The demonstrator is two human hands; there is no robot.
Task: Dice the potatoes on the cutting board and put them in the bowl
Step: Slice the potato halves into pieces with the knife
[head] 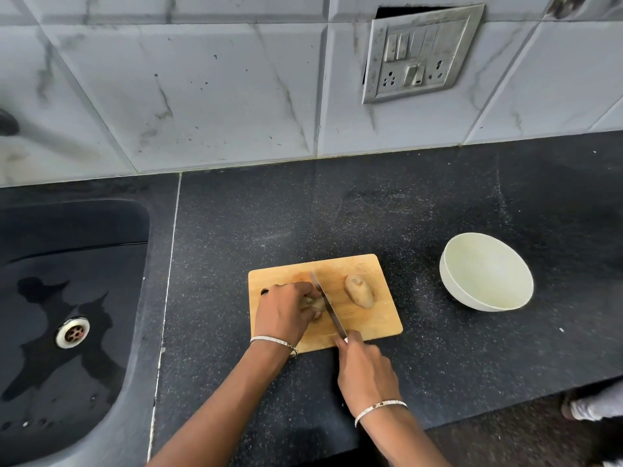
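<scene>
One sink sat left. One cutting board lay mid-counter, one white bowl to its right, apart. Left hand gripped one potato on the board; right hand clamped one knife, blade against it. Second potato lay whole beside.

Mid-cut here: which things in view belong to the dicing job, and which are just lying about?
Job: cutting board, held potato under the left hand, whole potato, knife in the right hand, bowl.
Lying about: sink, switch panel.
</scene>
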